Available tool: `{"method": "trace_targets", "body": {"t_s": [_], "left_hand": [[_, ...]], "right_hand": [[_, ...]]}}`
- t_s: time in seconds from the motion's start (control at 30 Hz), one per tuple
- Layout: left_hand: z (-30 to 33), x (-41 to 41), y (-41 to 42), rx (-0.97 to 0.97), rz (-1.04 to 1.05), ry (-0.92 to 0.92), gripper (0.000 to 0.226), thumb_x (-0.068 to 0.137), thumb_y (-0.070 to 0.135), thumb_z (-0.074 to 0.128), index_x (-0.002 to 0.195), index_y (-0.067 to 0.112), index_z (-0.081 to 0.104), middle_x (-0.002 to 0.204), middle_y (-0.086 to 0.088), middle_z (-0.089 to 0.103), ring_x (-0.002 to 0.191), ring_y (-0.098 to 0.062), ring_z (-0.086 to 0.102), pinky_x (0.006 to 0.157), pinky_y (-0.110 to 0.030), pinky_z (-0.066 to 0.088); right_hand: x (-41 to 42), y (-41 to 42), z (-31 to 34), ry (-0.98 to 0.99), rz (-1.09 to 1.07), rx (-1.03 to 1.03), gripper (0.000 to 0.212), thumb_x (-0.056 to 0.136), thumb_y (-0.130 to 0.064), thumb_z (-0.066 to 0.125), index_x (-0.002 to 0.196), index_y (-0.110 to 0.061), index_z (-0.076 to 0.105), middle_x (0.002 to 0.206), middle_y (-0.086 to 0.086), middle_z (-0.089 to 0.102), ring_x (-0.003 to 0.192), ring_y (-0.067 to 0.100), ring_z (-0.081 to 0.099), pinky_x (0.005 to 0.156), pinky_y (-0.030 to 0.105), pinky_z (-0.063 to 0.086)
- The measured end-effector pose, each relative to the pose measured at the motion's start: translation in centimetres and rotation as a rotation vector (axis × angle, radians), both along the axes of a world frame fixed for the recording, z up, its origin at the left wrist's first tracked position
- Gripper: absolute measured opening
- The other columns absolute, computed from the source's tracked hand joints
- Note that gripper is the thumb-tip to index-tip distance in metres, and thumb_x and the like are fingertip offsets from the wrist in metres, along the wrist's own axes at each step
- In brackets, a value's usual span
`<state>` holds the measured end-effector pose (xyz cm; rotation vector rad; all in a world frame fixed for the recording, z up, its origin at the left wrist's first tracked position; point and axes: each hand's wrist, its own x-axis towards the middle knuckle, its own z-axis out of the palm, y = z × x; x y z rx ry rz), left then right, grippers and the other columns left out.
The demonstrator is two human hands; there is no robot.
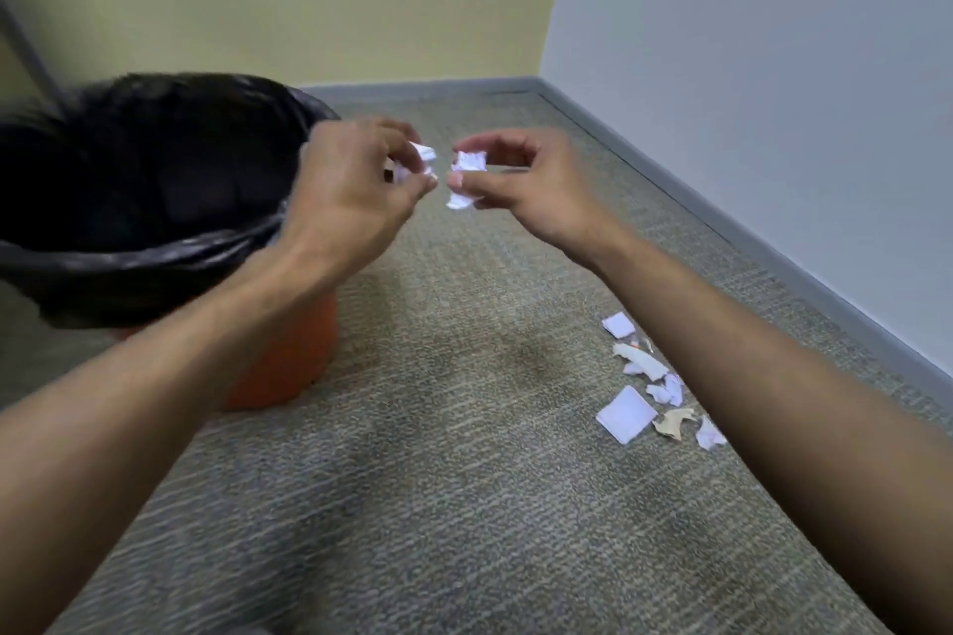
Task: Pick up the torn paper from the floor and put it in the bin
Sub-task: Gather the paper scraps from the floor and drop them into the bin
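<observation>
Paper scraps [466, 170] pinched in fingertips [456, 179], beside bin [154, 253]

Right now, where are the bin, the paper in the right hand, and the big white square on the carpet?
bin [289, 351]: head view, orange side wall.
paper in the right hand [466, 168]: head view, crumpled middle.
big white square [625, 414]: head view, its centre.
</observation>
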<state>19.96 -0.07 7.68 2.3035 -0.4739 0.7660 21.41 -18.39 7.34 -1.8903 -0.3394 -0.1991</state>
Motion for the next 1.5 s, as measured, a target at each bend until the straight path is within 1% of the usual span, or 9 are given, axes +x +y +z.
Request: {"method": "trace_targets", "body": {"t_s": [0.1, 0.23, 0.4, 0.5, 0.63, 0.83, 1.17, 1.3, 1.5], "left_hand": [[2.0, -0.4, 5.1, 0.033, 0.096, 0.008, 0.016, 0.08, 0.022, 0.077, 0.089, 0.01, 0.077, 0.107, -0.004, 0.073, 0.095, -0.019, 0.067, 0.088, -0.028, 0.05], [2.9, -0.7, 10.3, 0.089, 0.235, 0.089, 0.013, 0.078, 0.026, 0.078, 0.085, 0.016, 0.075, 0.092, -0.008, 0.074, 0.086, -0.025, 0.068, 0.085, -0.039, 0.054], [2.3, -0.6, 12.5, 0.112, 0.31, 0.231, 0.025, 0.085, 0.042, 0.059, 0.101, 0.029, 0.073, 0.092, -0.011, 0.074, 0.092, -0.033, 0.068, 0.083, -0.045, 0.056], [1.6, -0.5, 11.3, 0.173, 0.383, 0.163, 0.027, 0.091, 0.037, 0.05, 0.115, 0.032, 0.064, 0.103, -0.013, 0.071, 0.1, -0.041, 0.063, 0.082, -0.049, 0.053], [0.4, -1.4, 8.6, 0.191, 0.413, -0.035, 0.031, 0.091, 0.034, 0.05, 0.118, 0.022, 0.059, 0.098, -0.012, 0.067, 0.099, -0.04, 0.059, 0.075, -0.048, 0.048], [-2.8, -3.4, 2.7, 0.128, 0.186, -0.126, 0.026, 0.093, 0.03, 0.052, 0.103, 0.012, 0.067, 0.091, -0.01, 0.064, 0.087, -0.031, 0.06, 0.071, -0.047, 0.049], [-12.1, -5.2, -11.2, 0.164, -0.138, 0.133, 0.024, 0.086, 0.033, 0.053, 0.094, 0.016, 0.068, 0.077, 0.002, 0.061, 0.073, -0.027, 0.063, 0.061, -0.034, 0.046], [-16.5, -5.0, -15.9, 0.237, -0.237, 0.355, 0.043, 0.081, 0.043, 0.047, 0.109, 0.018, 0.066, 0.086, 0.004, 0.064, 0.08, -0.026, 0.064, 0.07, -0.038, 0.052], [-21.7, -4.4, -22.0, 0.378, -0.275, 0.636, 0.061, 0.087, 0.042, 0.063, 0.136, 0.008, 0.049, 0.126, -0.015, 0.058, 0.118, -0.035, 0.053, 0.092, -0.049, 0.048]], "right_hand": [[1.0, 4.9, 2.0, -0.055, 0.041, -0.034, 0.033, 0.077, -0.01, 0.082, 0.107, -0.002, 0.071, 0.096, 0.006, 0.07, 0.082, 0.008, 0.067, 0.065, 0.018, 0.056], [3.1, 10.9, 3.1, -0.157, 0.065, -0.211, 0.03, 0.07, -0.021, 0.086, 0.097, -0.014, 0.074, 0.093, 0.003, 0.075, 0.088, 0.015, 0.07, 0.078, 0.04, 0.059], [3.3, 14.4, 2.8, -0.299, 0.093, -0.555, 0.038, 0.093, -0.038, 0.061, 0.126, -0.018, 0.065, 0.12, -0.001, 0.069, 0.107, 0.013, 0.064, 0.095, 0.032, 0.048], [3.0, 13.5, 2.2, -0.346, 0.05, -0.597, 0.038, 0.1, -0.036, 0.045, 0.13, -0.02, 0.061, 0.128, 0.0, 0.066, 0.118, 0.019, 0.06, 0.098, 0.037, 0.046], [1.7, 9.1, 1.9, -0.357, -0.029, -0.496, 0.034, 0.098, -0.034, 0.047, 0.123, -0.02, 0.066, 0.115, -0.006, 0.071, 0.101, 0.01, 0.067, 0.091, 0.038, 0.054], [-0.6, -0.8, -1.3, -0.217, -0.16, -0.486, 0.026, 0.093, -0.035, 0.058, 0.111, -0.022, 0.071, 0.098, -0.011, 0.072, 0.079, 0.002, 0.069, 0.081, 0.037, 0.057], [-6.3, -17.9, -10.2, 0.124, -0.356, -0.625, 0.023, 0.091, -0.029, 0.062, 0.108, -0.017, 0.072, 0.1, -0.005, 0.074, 0.081, 0.009, 0.069, 0.083, 0.035, 0.056], [-8.7, -23.1, -13.3, 0.294, -0.428, -0.704, 0.029, 0.087, -0.028, 0.063, 0.11, -0.014, 0.071, 0.104, 0.001, 0.074, 0.09, 0.018, 0.069, 0.083, 0.034, 0.054], [-11.0, -26.5, -18.1, 0.578, -0.458, -0.958, 0.06, 0.085, -0.059, 0.06, 0.13, -0.019, 0.057, 0.122, 0.004, 0.065, 0.11, 0.024, 0.061, 0.093, 0.042, 0.049]]}}
